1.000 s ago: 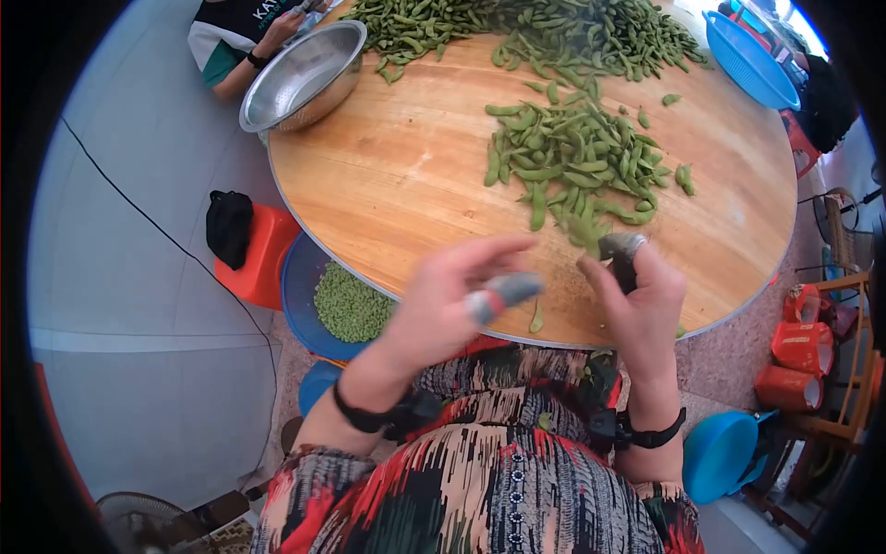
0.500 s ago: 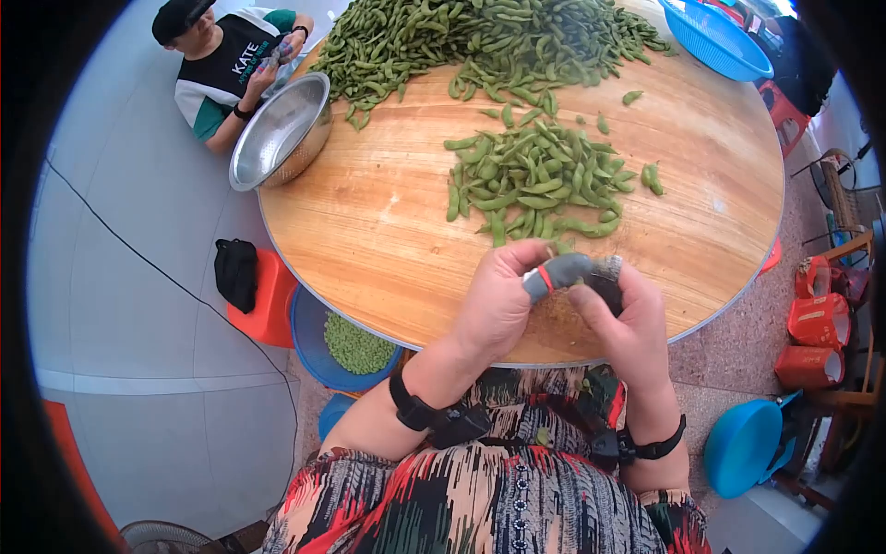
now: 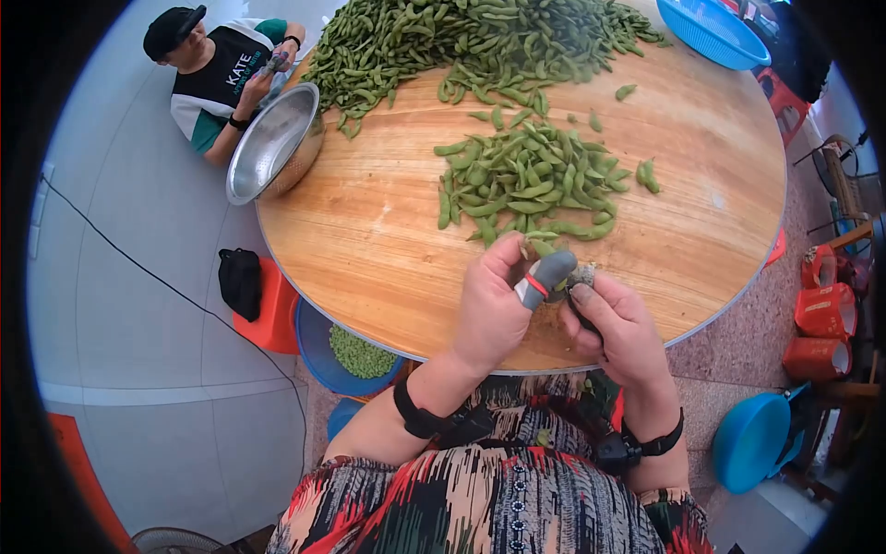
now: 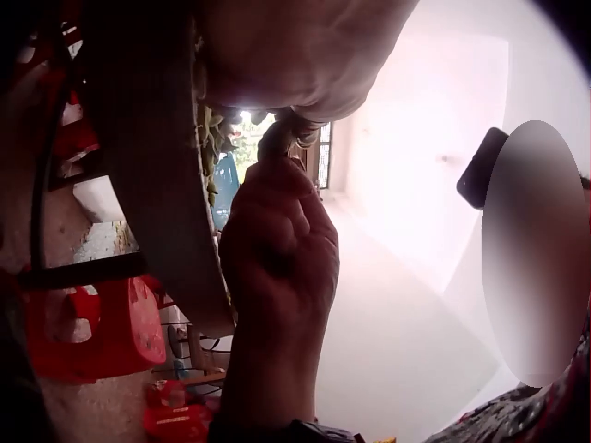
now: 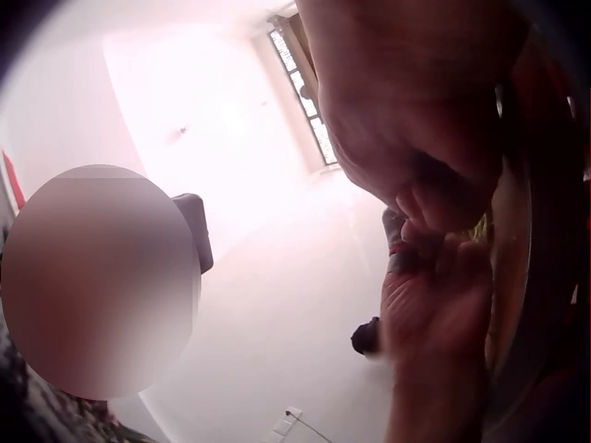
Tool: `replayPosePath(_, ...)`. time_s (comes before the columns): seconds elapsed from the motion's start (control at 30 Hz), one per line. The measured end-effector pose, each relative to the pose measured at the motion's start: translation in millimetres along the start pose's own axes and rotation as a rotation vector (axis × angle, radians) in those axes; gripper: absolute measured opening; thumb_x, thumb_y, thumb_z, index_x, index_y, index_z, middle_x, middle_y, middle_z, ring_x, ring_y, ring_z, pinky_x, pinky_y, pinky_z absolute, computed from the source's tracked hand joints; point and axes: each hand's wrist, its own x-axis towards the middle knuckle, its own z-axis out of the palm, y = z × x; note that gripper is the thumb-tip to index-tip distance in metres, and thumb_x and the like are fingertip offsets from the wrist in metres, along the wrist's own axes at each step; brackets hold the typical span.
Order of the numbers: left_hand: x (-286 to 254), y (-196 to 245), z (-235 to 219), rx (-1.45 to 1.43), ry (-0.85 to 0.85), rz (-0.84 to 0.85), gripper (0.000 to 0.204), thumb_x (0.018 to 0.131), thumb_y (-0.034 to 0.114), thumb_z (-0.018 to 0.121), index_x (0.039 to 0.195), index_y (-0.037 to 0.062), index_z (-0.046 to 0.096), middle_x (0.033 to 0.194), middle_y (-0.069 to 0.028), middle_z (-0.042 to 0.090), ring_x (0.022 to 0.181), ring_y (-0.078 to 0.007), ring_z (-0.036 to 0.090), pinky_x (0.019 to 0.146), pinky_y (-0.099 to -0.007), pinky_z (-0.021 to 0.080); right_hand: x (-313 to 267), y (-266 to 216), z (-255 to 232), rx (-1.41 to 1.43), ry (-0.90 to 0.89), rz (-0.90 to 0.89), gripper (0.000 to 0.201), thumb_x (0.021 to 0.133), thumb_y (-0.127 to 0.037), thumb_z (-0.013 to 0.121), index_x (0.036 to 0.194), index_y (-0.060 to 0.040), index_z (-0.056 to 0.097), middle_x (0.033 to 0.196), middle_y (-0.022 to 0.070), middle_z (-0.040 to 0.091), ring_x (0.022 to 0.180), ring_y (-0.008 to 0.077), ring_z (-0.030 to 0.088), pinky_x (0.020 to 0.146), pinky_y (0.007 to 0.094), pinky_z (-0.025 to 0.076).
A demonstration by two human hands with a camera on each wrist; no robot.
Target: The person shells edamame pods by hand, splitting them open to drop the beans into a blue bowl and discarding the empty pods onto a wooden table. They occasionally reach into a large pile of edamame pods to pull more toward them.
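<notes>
In the head view my left hand [image 3: 494,309], its thumb wrapped in a grey cover with a red band, pinches a green soybean pod [image 3: 543,247] just above the table's near edge. My right hand [image 3: 628,332] meets it there, fingers curled and thumb pressing at the pod's lower end; a dark cover is on one finger. The covered fingertips hide most of the pod. A small pile of soybean pods [image 3: 531,175] lies right beyond the hands. Both wrist views show the two hands together, their fingertips dark.
A large heap of pods [image 3: 461,46] covers the far side of the round wooden table [image 3: 351,249]. A metal colander [image 3: 277,143] stands at its left edge, a blue basket [image 3: 711,37] at the far right. Shelled beans [image 3: 360,354] fill a blue basin below. Another person [image 3: 235,78] sits at left.
The hands were apart a second ago, the right one by the pile; the left has since come across to meet it at a pod. The head view has shifted, bringing the other person into sight.
</notes>
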Motion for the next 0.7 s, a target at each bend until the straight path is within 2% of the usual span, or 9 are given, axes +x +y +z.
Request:
replayPosePath(0.07, -1, -1, -2, 0.013, -0.024, 0.026, 0.014, 0.082, 0.012, 0.064, 0.091, 0.0031, 0.059, 0.084, -0.0001, 0.060, 0.074, -0.0061, 0.053, 0.067, -0.0196, 0.041, -2, -4, 5, 0.120, -0.013, 0.038, 0.017, 0.094, -0.017, 0.043, 0.084, -0.0049, 0.050, 0.058, -0.0033, 0.043, 0.044, 0.0011, 0.030, 0.038, 0.0172, 0.021)
replayPosePath(0.13, -2, -2, -8, -0.202, -0.252, -0.015, 0.013, 0.083, 0.013, 0.063, 0.089, 0.0029, 0.057, 0.084, -0.0007, 0.056, 0.077, -0.0075, 0.051, 0.071, -0.0209, 0.041, -4, -7, 7, 0.240, -0.025, 0.078, 0.015, 0.094, -0.016, 0.043, 0.088, -0.0045, 0.050, 0.059, -0.0029, 0.044, 0.044, 0.0007, 0.029, 0.038, 0.0167, 0.022)
replayPosePath(0.23, -3, 8, -8, -0.353, -0.359, -0.119, 0.013, 0.083, 0.013, 0.062, 0.088, 0.0027, 0.056, 0.085, -0.0014, 0.054, 0.079, -0.0085, 0.049, 0.074, -0.0224, 0.040, -7, -8, 3, 0.436, -0.179, 0.141, 0.011, 0.094, -0.014, 0.043, 0.092, -0.0043, 0.049, 0.062, -0.0020, 0.046, 0.044, 0.0009, 0.030, 0.038, 0.0166, 0.024)
replayPosePath(0.33, -3, 4, -10, -0.378, -0.334, -0.139, 0.013, 0.082, 0.011, 0.064, 0.087, 0.0031, 0.056, 0.083, -0.0012, 0.055, 0.077, -0.0083, 0.050, 0.072, -0.0215, 0.041, -8, -3, 4, 0.258, -0.125, 0.089, 0.012, 0.093, -0.015, 0.046, 0.091, -0.0040, 0.051, 0.062, -0.0017, 0.048, 0.045, 0.0007, 0.032, 0.039, 0.0164, 0.025)
replayPosePath(0.4, -6, 11, -4, -0.227, -0.298, -0.122, 0.014, 0.081, 0.010, 0.065, 0.089, 0.0030, 0.056, 0.084, -0.0016, 0.056, 0.076, -0.0087, 0.052, 0.072, -0.0214, 0.042, -5, 6, 4, -0.432, 0.106, -0.324, 0.014, 0.091, -0.016, 0.048, 0.088, -0.0034, 0.054, 0.063, -0.0019, 0.050, 0.047, 0.0001, 0.035, 0.040, 0.0159, 0.026)
replayPosePath(0.5, -6, 9, -3, 0.013, -0.231, -0.079, 0.019, 0.079, 0.007, 0.066, 0.094, 0.0021, 0.056, 0.086, -0.0035, 0.058, 0.075, -0.0102, 0.056, 0.068, -0.0212, 0.045, -7, 5, 6, -0.394, 0.253, -0.274, 0.015, 0.090, -0.017, 0.050, 0.088, -0.0041, 0.057, 0.063, -0.0022, 0.051, 0.048, -0.0011, 0.036, 0.041, 0.0149, 0.025)
replayPosePath(0.57, -7, 8, -5, 0.104, -0.198, -0.056, 0.024, 0.078, 0.005, 0.067, 0.098, 0.0013, 0.057, 0.088, -0.0050, 0.060, 0.073, -0.0112, 0.058, 0.065, -0.0211, 0.048, -11, 0, 2, -0.259, 0.220, -0.175, 0.014, 0.090, -0.016, 0.050, 0.089, -0.0049, 0.057, 0.063, -0.0027, 0.051, 0.048, -0.0014, 0.035, 0.041, 0.0146, 0.025)
replayPosePath(0.6, -7, 8, -6, -0.015, -0.208, -0.094, 0.026, 0.079, 0.006, 0.065, 0.102, 0.0005, 0.056, 0.090, -0.0067, 0.061, 0.072, -0.0125, 0.060, 0.062, -0.0215, 0.049, -13, -4, -1, -0.122, 0.189, -0.078, 0.013, 0.090, -0.016, 0.049, 0.090, -0.0057, 0.058, 0.062, -0.0031, 0.051, 0.048, -0.0018, 0.035, 0.041, 0.0144, 0.024)
replayPosePath(0.7, -2, 2, -13, -0.277, -0.287, -0.183, 0.027, 0.083, 0.008, 0.060, 0.108, -0.0008, 0.054, 0.092, -0.0090, 0.062, 0.068, -0.0144, 0.061, 0.054, -0.0215, 0.050, -16, -10, 0, 0.067, 0.096, -0.021, 0.013, 0.091, -0.015, 0.048, 0.093, -0.0068, 0.058, 0.062, -0.0051, 0.050, 0.046, -0.0018, 0.034, 0.041, 0.0140, 0.022)
